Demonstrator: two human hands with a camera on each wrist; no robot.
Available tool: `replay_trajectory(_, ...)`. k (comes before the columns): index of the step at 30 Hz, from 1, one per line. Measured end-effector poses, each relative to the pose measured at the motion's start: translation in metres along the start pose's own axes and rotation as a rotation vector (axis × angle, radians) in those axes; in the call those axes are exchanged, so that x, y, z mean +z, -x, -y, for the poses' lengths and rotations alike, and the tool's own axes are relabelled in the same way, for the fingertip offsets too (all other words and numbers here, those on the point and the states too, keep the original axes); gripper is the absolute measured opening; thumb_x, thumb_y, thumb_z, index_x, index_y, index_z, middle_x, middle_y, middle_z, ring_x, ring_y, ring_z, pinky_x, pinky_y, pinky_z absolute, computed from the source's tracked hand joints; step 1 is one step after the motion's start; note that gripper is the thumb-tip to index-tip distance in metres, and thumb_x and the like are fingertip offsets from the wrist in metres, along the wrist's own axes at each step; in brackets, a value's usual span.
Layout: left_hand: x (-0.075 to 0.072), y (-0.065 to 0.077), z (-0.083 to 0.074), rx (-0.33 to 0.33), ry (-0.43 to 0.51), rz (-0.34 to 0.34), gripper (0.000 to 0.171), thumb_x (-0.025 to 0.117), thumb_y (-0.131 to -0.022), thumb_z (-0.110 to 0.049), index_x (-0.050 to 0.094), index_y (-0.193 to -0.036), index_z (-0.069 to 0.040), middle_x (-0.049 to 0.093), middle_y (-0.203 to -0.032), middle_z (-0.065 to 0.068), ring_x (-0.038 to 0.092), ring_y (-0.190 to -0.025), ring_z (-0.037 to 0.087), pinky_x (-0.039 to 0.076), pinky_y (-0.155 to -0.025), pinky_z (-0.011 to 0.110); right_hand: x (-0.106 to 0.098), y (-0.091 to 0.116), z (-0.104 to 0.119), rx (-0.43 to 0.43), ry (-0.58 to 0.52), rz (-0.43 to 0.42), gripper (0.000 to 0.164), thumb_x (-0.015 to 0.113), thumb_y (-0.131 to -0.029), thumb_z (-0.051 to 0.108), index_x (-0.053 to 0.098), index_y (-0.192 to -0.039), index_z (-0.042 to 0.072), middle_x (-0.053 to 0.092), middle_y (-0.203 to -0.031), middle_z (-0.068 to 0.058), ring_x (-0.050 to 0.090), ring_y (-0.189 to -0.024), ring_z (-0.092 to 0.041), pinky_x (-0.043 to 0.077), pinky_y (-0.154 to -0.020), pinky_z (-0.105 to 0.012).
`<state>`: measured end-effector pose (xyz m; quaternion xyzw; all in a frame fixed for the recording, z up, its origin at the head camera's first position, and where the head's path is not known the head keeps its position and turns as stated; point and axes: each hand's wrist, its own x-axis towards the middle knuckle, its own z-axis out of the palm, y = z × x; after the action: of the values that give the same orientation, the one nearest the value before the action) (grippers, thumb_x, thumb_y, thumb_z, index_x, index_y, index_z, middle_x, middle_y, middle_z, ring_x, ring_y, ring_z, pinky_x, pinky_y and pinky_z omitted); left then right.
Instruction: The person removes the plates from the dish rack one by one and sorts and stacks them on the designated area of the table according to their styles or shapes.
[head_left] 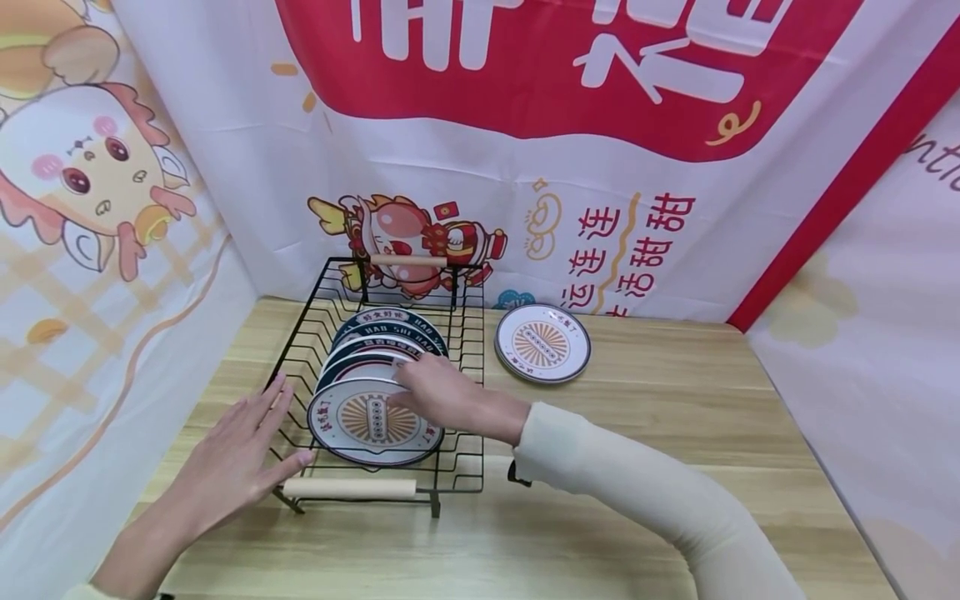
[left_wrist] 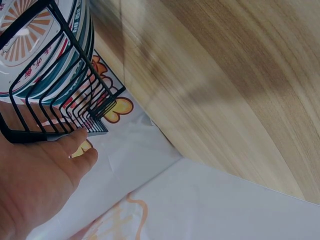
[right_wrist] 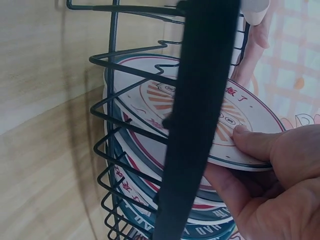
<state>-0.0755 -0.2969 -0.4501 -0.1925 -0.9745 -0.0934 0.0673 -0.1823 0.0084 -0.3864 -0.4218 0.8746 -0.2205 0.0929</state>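
Note:
My right hand (head_left: pixel 450 397) pinches the upper right edge of the front plate (head_left: pixel 375 423). In the right wrist view its thumb lies on the plate's printed face, with fingers behind. That white plate has a dark rim and an orange sunburst, and leans in a black wire dish rack (head_left: pixel 437 503). Behind it, several dark-banded plates (head_left: pixel 390 331) stand in a row in the rack. My left hand (head_left: pixel 232 450) rests at the rack's left side, its fingers extended along the wire. From the left wrist view, its fingers touch the rack's lower frame (left_wrist: pixel 35 136).
Right of the rack, a small stack of white plates (head_left: pixel 542 343) lies flat on the wooden table (head_left: pixel 637 433). Pale wooden handles (head_left: pixel 350 488) cap both rack ends. A printed cloth (head_left: pixel 262 167) hangs behind the table, with more cloth at both sides.

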Motion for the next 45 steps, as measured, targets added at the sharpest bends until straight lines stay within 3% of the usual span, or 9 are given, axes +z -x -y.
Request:
replay_trajectory(8,-0.001,0.001,0.001,-0.018,0.006,0.013,0.099,0.062,-0.102,-0.056,0.015,-0.167,0.002,0.005,-0.176,0.019,0.021,-0.158,0.049,-0.016,-0.127,0.029,-0.014,0.007,0.002,-0.054,0.004,-0.103,0.017,0.073,-0.102,0.022,0.079,-0.104,0.007,0.080,-0.097,-0.004,0.075,-0.079,-0.008,0.055,-0.064,-0.010)
replay_trajectory(16,-0.001,0.000,0.000,-0.025,0.006,0.017,0.101,0.062,-0.102,-0.057,0.014,-0.168,0.002,0.008,-0.176,0.022,0.023,-0.156,0.050,-0.016,-0.127,0.028,-0.052,0.017,0.006,-0.038,-0.109,-0.188,0.020,0.071,-0.103,0.019,0.080,-0.111,0.003,0.081,-0.092,-0.008,0.076,-0.071,-0.011,0.055,-0.056,-0.013)
replay_trajectory(21,0.000,0.001,-0.001,-0.016,0.005,0.004,0.102,0.063,-0.102,-0.057,0.012,-0.168,0.000,0.008,-0.176,0.022,0.024,-0.156,0.050,-0.016,-0.127,0.028,-0.080,0.024,0.006,-0.034,-0.104,-0.270,0.021,0.074,-0.101,0.018,0.080,-0.114,0.003,0.079,-0.083,-0.007,0.072,-0.063,-0.011,0.054,-0.051,-0.016)
replay_trajectory(26,0.002,0.001,0.000,0.008,-0.004,-0.018,0.101,0.064,-0.101,-0.055,0.013,-0.168,0.000,0.010,-0.176,0.022,0.025,-0.157,0.048,-0.015,-0.127,0.025,-0.106,0.030,-0.002,0.009,-0.114,-0.341,0.020,0.075,-0.100,0.016,0.080,-0.113,0.002,0.080,-0.087,-0.010,0.074,-0.067,-0.013,0.058,-0.056,-0.017)
replay_trajectory(33,0.001,0.001,0.000,-0.011,0.010,-0.003,0.102,0.063,-0.102,-0.056,0.009,-0.169,-0.002,0.008,-0.176,0.021,0.024,-0.156,0.050,-0.015,-0.128,0.028,-0.139,0.042,-0.026,0.153,-0.185,-0.438,0.024,0.073,-0.102,0.017,0.078,-0.115,-0.002,0.080,-0.098,-0.018,0.079,-0.077,-0.023,0.063,-0.060,-0.024)
replay_trajectory(40,-0.002,0.000,-0.001,-0.022,0.015,0.010,0.101,0.062,-0.102,-0.056,0.009,-0.169,-0.001,0.005,-0.176,0.020,0.022,-0.157,0.051,-0.016,-0.127,0.029,-0.161,0.055,-0.063,0.387,-0.148,-0.537,0.032,0.073,-0.103,0.028,0.077,-0.114,-0.002,0.079,-0.091,-0.019,0.072,-0.061,-0.022,0.050,-0.043,-0.025)
replay_trajectory(45,-0.001,0.000,-0.002,-0.019,0.019,0.003,0.101,0.063,-0.102,-0.055,0.013,-0.168,0.001,0.008,-0.176,0.021,0.024,-0.156,0.051,-0.015,-0.127,0.027,-0.167,0.062,-0.096,0.494,-0.156,-0.566,0.034,0.072,-0.103,0.033,0.076,-0.106,-0.001,0.077,-0.087,-0.018,0.067,-0.060,-0.020,0.047,-0.045,-0.022)
